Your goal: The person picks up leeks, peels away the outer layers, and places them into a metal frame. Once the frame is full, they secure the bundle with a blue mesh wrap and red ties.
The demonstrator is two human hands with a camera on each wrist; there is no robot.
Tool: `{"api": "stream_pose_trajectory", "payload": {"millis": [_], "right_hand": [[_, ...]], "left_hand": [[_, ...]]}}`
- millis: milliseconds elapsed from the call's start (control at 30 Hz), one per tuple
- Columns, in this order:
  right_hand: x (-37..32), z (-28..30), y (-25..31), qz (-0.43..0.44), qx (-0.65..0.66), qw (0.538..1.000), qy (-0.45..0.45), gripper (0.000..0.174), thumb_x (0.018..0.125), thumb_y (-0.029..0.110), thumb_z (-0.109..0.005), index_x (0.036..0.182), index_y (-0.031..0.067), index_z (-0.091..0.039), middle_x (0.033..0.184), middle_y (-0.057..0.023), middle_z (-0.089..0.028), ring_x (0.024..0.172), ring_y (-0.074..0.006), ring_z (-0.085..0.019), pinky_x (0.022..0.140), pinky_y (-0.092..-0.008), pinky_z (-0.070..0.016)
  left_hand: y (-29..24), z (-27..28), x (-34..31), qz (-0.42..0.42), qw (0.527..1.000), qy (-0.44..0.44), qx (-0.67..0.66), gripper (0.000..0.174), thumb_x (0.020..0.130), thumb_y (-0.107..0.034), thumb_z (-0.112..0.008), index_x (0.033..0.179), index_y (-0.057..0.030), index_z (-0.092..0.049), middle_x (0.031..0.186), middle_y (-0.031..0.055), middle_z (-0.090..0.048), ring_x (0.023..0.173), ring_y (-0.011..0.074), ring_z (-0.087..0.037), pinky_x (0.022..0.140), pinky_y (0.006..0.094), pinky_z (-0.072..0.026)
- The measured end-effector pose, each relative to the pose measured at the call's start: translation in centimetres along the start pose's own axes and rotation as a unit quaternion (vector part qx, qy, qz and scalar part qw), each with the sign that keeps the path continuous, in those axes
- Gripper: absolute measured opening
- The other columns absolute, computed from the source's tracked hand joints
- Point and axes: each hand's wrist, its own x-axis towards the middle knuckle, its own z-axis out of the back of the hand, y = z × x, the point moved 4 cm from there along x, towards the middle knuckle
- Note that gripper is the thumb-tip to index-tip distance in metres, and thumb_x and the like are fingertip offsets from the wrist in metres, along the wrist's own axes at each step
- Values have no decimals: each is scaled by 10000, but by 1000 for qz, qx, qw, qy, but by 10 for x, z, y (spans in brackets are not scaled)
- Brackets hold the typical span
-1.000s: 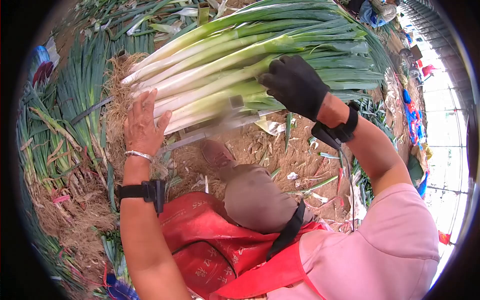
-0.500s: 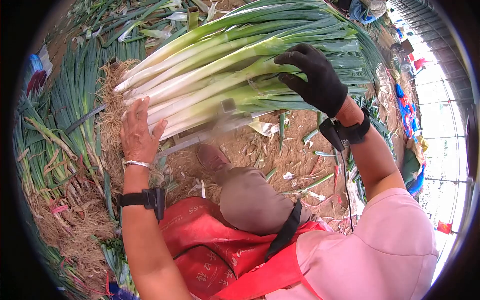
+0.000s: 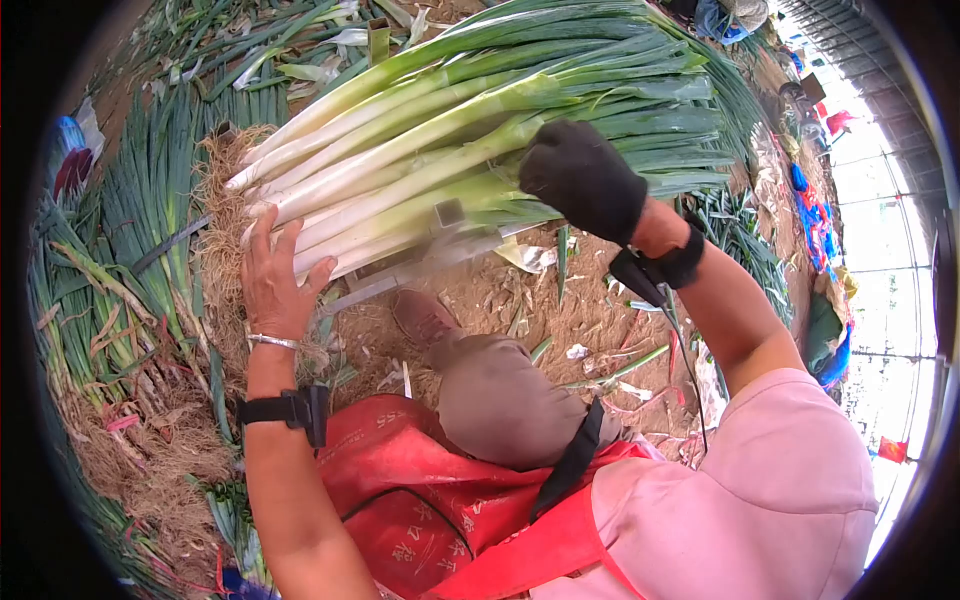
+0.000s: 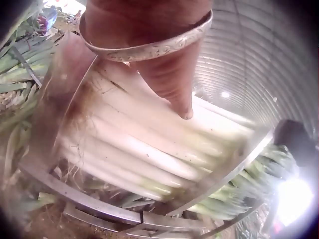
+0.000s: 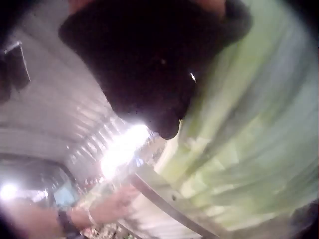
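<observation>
A thick bundle of leeks lies across a metal frame, white root ends to the left and green leaves to the right. My bare left hand rests on the white stalks beside the roots, its fingers extended and thumb spread. In the left wrist view its thumb lies over the white stalks. My right hand, in a black glove, is over the middle of the bundle with its fingers curled. Nothing shows in its grasp; the glove hides the palm in the right wrist view.
More leeks with tangled roots lie on the ground at the left. Leaf scraps are strewn over the soil. My knee and red apron are close below the frame. A cable hangs from the right wrist camera.
The right hand opened its fingers and shifted right half a second ago; now it is back left with fingers curled. The left hand has stayed by the root ends, sliding slightly down.
</observation>
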Motion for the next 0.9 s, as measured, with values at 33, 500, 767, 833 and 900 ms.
{"api": "stream_pose_trajectory", "payload": {"millis": [33, 500, 767, 833, 900], "right_hand": [[-3, 12, 3, 18, 32, 999, -30, 97, 764, 84, -701, 808, 79, -615, 829, -82, -575, 808, -272, -561, 744, -379, -456], [76, -21, -8, -40, 60, 997, -31, 458, 853, 170, -655, 1292, 102, -543, 1233, -184, -579, 1124, -380, -545, 956, -456, -421], [66, -77, -87, -53, 41, 989, 130, 427, 916, 132, -567, 1324, 16, -521, 1295, -192, -571, 1202, -305, -536, 1028, -386, -395], [71, -40, -53, -73, 61, 988, 120, 427, 919, 152, -567, 1320, 14, -523, 1294, -185, -570, 1205, -299, -532, 1032, -384, -390], [79, -20, -24, -78, 86, 986, 120, 428, 922, 172, -566, 1316, 12, -525, 1294, -178, -570, 1207, -293, -529, 1036, -382, -384]], "left_hand": [[0, 0, -2, -1, 1000, 0, -1, 581, 770, -267, -738, 1275, -47, -553, 1400, 188, -432, 1277, 377, -432, 1071, 471, -353], [3, -11, -10, 33, 997, -23, 70, 583, 832, -440, -646, 1286, -82, -572, 1427, 151, -448, 1355, 289, -369, 1126, 470, -249], [47, 91, -121, 188, 980, 11, -61, 270, 827, -310, -638, 1030, -133, -627, 930, 130, -661, 804, 306, -650, 719, 413, -512], [86, 117, -202, 298, 946, -60, -112, 227, 817, -305, -658, 883, -88, -653, 782, 123, -664, 707, 291, -655, 660, 396, -509], [112, 125, -295, 437, 881, -113, -142, 249, 808, -303, -690, 848, -59, -671, 786, 123, -675, 725, 257, -664, 678, 365, -507]]}}
